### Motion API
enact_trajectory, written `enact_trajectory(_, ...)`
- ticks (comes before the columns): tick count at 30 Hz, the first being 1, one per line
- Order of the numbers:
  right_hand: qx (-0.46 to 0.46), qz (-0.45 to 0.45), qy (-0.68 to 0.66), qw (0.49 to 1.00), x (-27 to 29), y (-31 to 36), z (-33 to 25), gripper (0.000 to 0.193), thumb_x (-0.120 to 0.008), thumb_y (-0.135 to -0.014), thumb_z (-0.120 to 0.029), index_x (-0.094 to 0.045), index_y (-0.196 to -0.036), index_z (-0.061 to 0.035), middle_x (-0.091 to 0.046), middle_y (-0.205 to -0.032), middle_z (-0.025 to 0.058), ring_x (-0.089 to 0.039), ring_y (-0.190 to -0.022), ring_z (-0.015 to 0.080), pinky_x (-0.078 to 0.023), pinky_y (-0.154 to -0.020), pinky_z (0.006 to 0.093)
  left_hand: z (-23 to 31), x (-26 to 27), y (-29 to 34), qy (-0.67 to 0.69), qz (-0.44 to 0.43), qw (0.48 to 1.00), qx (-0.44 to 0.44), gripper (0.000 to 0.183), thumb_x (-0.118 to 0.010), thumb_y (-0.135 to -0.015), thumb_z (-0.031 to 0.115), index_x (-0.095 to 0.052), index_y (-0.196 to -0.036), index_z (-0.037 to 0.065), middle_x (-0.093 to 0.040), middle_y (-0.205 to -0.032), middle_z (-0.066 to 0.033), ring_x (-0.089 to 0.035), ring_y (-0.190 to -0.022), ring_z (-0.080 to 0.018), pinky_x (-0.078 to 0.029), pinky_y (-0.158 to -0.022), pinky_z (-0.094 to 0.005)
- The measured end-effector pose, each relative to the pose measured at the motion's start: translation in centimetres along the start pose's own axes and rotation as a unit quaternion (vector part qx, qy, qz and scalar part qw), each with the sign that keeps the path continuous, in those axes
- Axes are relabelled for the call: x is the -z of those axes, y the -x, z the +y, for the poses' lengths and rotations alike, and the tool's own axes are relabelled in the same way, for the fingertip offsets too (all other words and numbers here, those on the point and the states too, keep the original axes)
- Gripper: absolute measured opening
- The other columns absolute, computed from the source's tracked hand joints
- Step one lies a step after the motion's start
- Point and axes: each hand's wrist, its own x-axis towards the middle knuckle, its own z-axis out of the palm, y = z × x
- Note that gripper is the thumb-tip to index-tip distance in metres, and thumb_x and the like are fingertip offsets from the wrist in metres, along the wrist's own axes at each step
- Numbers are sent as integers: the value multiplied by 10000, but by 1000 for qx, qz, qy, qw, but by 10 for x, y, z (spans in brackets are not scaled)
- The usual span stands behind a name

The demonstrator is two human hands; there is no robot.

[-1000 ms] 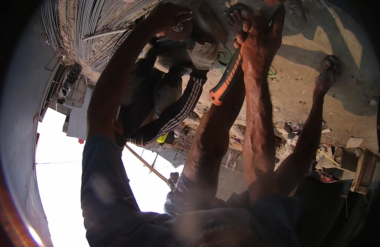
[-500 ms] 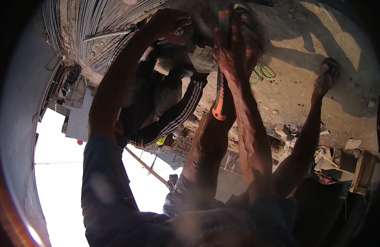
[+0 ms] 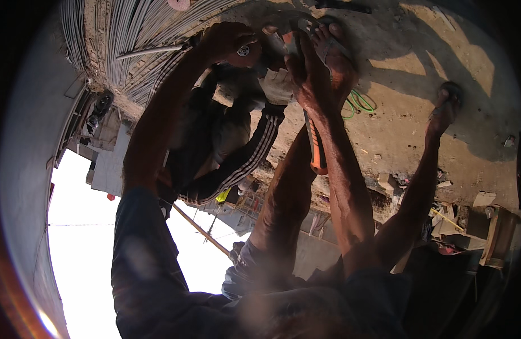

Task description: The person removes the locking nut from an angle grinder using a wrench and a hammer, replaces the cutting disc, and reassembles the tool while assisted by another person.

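Two hands occupied: right hand (image 3: 310, 82) on a tool (image 3: 317, 152), left hand (image 3: 229, 42) on a disc (image 3: 243, 52)

Sunlit, dusty ground (image 3: 413, 127) fills most of the upper right of the frame, crossed by dark shadows. Long grey rods (image 3: 122, 42) fan out across the upper left. Left of centre, a co-worker's dark, white-striped sleeve (image 3: 252, 150) rises to a pale glove (image 3: 277, 86), which lies between the two bare hands. The right hand, at the upper centre, has its fingers wrapped round the tool; the orange-and-black handle sticks out below the fist, beside the forearm. The left hand is at the top, left of centre, its fingers narrowed on the disc, though shadow hides the exact grip. A loop of green cord (image 3: 359, 103) lies right of the right hand. The disc is dark, with a round, pale metal centre.
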Motion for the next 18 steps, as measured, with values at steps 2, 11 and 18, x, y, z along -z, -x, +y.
enact_trajectory(2, -24, 46, -6, 999, 12, -7, -10, 555, -616, -981, -177, -440, -1500, -86, -580, -1380, 224, -653, -1135, 312, -536, -886, 426, -2, -19, 10, 18, 52, 999, -6, 321, -661, -941, 238, -708, -1256, 204, -671, -1271, -45, -669, -1125, -233, -566, -938, -367)
enact_trajectory(11, 7, -22, 26, 999, 0, 4, -8, 560, -622, -978, -216, -457, -1500, -95, -568, -1395, 227, -637, -1167, 314, -533, -924, 411, 9, -7, 13, 58, 63, 995, 52, 309, -638, -978, 363, -725, -1183, 148, -706, -1191, -68, -700, -1051, -275, -560, -898, -392)
enact_trajectory(18, -7, -3, 42, 999, 7, -8, -19, 566, -628, -976, -247, -470, -1500, -103, -559, -1407, 230, -624, -1192, 316, -530, -953, 398, 23, -2, 18, 126, 88, 983, 99, 405, -647, -963, 471, -741, -1130, 114, -740, -1085, -85, -713, -989, -295, -559, -876, -397)
